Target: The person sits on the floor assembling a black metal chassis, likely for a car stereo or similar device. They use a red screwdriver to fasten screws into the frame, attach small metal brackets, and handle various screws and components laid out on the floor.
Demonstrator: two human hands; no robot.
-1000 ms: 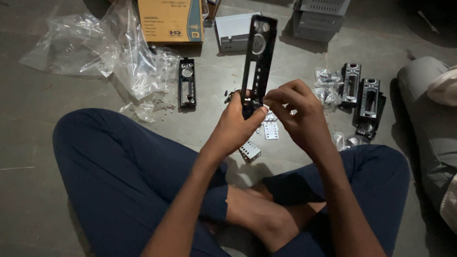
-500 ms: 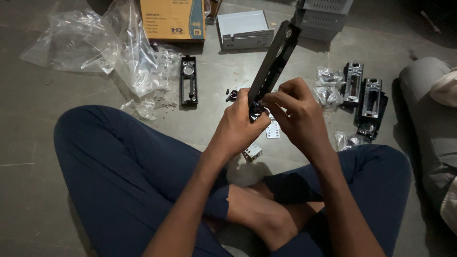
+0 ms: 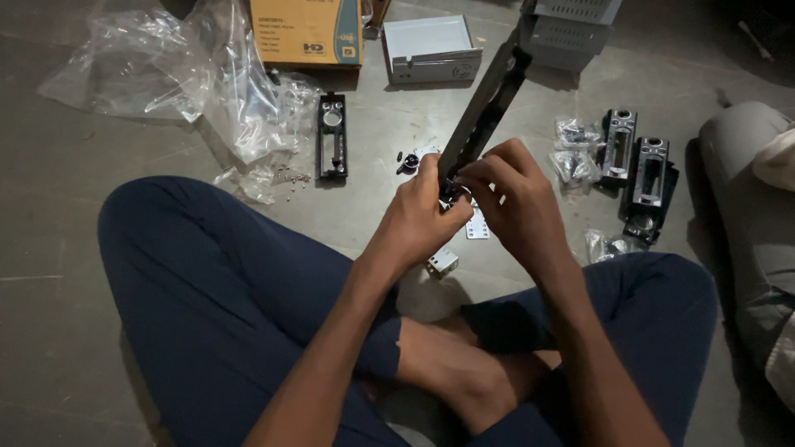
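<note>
The person is sitting cross-legged on the floor (image 3: 99, 331), gripping the lower end of a long black panel (image 3: 484, 108) above the lap. The left hand (image 3: 418, 219) is clamping that end from the left, and the right hand (image 3: 517, 203) is pinching it from the right, fingertips (image 3: 468, 172) closed on the piece. Exactly what the fingers are working at is hidden behind them. The panel is slanting up toward the floor's far edge, edge-on, so its face is hard to read; its top is overlapping a grey metal case (image 3: 571, 25) cut off by the frame.

Under the hands, a small perforated plate (image 3: 478, 225) and a metal bracket (image 3: 442, 263) are lying partly covered. 1 similar black panel (image 3: 332, 136) is lying beside crumpled plastic bags (image 3: 190, 74), 2 more (image 3: 633, 161) are lying toward the right edge. A cardboard box (image 3: 306, 31) is cropped at the far edge.
</note>
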